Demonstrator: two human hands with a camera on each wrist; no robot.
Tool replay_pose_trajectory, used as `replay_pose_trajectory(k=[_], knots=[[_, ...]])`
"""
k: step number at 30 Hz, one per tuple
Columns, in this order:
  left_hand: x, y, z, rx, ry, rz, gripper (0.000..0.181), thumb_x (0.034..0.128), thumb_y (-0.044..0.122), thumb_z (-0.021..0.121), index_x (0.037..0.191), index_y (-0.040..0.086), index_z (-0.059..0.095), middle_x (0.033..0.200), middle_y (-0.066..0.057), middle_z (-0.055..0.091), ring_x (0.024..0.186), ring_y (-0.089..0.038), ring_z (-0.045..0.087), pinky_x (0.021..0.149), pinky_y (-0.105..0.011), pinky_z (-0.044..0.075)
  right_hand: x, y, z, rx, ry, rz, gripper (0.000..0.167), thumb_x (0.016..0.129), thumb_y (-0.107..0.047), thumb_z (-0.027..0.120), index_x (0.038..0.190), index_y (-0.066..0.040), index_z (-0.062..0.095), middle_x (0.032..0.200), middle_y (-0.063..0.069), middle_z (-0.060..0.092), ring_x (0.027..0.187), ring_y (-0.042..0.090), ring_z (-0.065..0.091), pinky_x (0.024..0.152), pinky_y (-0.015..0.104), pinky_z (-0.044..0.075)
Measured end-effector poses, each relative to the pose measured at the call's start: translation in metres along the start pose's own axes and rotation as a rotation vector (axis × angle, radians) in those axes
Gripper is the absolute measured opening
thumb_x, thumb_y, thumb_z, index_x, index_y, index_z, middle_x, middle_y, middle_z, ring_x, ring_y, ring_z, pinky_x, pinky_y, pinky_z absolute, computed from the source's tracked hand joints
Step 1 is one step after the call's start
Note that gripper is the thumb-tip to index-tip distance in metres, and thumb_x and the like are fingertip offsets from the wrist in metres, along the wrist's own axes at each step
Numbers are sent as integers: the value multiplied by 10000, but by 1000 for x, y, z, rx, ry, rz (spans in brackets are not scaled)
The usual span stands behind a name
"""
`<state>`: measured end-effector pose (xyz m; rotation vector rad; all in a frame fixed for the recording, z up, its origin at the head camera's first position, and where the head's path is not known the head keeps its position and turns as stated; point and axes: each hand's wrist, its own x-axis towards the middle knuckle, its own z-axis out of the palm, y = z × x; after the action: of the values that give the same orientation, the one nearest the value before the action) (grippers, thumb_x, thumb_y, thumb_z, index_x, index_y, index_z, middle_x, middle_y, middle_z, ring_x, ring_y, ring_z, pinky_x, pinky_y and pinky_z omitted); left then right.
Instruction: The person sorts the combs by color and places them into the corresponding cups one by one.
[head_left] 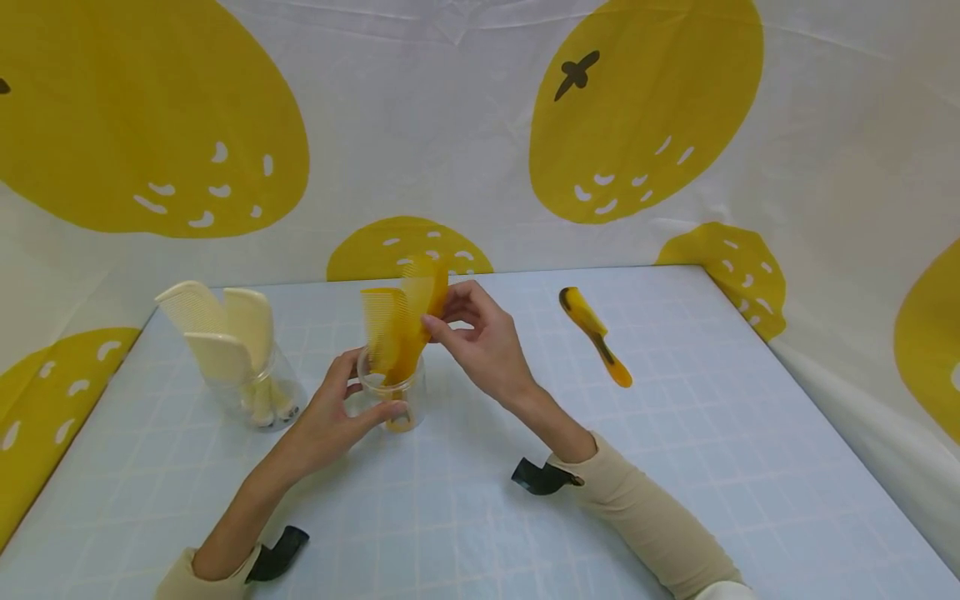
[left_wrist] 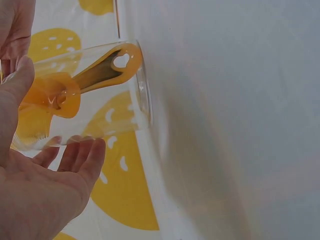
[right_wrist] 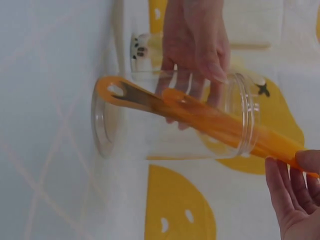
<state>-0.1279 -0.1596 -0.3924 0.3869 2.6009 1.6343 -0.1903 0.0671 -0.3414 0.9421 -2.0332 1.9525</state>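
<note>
A clear plastic jar [head_left: 417, 398] stands upright on the table, with my left hand [head_left: 330, 429] holding it, thumb in front and fingers on the far side. One amber comb [head_left: 384, 329] leans inside it, teeth up, its dark-streaked handle [left_wrist: 102, 70] reaching the jar's base in the left wrist view. My right hand [head_left: 487, 346] pinches a second amber comb [head_left: 437, 292] by its upper part, thumb against fingers. That comb's lower end [right_wrist: 182, 102] is inside the jar, above the base, in the right wrist view. The two combs overlap.
Left of the jar, another clear container [head_left: 225, 396] holds several cream combs [head_left: 251, 325], handles down. A third amber comb [head_left: 592, 333] with dark patches lies on the table at the right. A white cloth with yellow fruit shapes [head_left: 420, 50] hangs behind the table.
</note>
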Motion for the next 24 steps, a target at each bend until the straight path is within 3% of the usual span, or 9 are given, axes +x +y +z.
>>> replay_pose_trajectory(k=[4,14,24], knots=[[0,1,1,0,1,-5,834,910,306,808,1534,89,299,1501,-128,367,1389,-343,386,1155,-635,321,-1,1,2,-80,-25,0,261,948,-15,725,1161,-9,575,1039,97,651,921,183,684,767,342,628],[-1,1,1,5,6,6,818,910,286,811,1525,85,310,1482,-131,382,1374,-340,397,1149,-631,328,-5,4,6,-208,-101,-8,261,923,-58,768,1136,-22,622,1033,89,689,905,153,686,822,331,615],[-1,0,1,11,5,7,820,912,312,806,1522,86,307,1483,-123,386,1377,-336,391,1148,-638,323,-4,7,6,-249,-140,-37,250,921,-66,772,1125,-12,639,1022,90,692,872,141,668,820,280,604]])
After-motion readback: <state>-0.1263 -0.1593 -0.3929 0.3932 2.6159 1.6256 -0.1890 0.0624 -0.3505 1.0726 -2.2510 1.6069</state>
